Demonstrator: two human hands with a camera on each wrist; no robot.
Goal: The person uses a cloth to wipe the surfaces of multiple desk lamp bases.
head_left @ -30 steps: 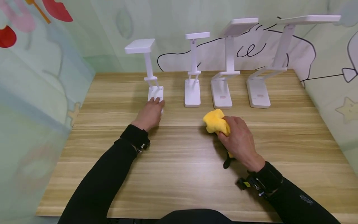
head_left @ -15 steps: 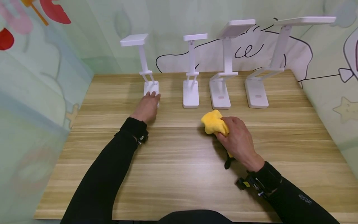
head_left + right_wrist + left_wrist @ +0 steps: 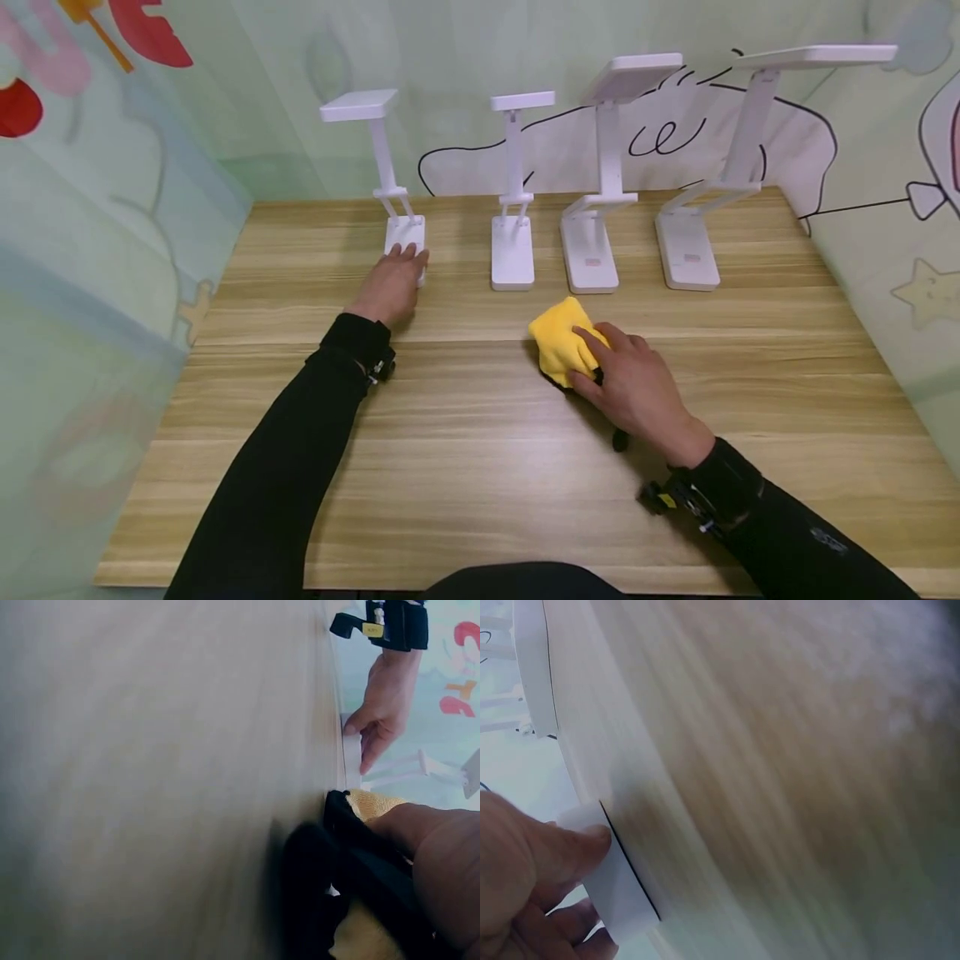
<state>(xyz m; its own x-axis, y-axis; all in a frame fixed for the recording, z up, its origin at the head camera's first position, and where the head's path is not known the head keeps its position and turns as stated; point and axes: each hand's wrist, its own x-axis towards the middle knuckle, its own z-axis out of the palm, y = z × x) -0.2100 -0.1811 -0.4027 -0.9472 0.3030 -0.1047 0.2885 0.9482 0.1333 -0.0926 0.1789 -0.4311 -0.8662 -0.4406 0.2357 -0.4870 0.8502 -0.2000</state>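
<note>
Four would be too exact, so: several white desk lamps stand in a row along the back of the table. My left hand (image 3: 392,287) grips the base of the leftmost lamp (image 3: 405,232), its fingers over the top. In the left wrist view, the thumb presses the front edge of that lamp base (image 3: 622,889). My right hand (image 3: 637,387) holds a yellow cloth (image 3: 562,342) with black edging, right of the table's middle. Bunched black and yellow fabric (image 3: 367,806) shows under the fingers in the right wrist view; part of it is hidden by the hand.
The second lamp (image 3: 513,254), the third lamp (image 3: 590,250) and the rightmost lamp (image 3: 688,250) stand upright with heads raised. Behind the wooden table (image 3: 465,467) is a wall (image 3: 262,108) with cartoon drawings, which also closes off both sides.
The leftmost lamp has shifted slightly back and left under my left hand. In my right hand the cloth has gone from bunched to more spread, and the fingers have loosened over it.
</note>
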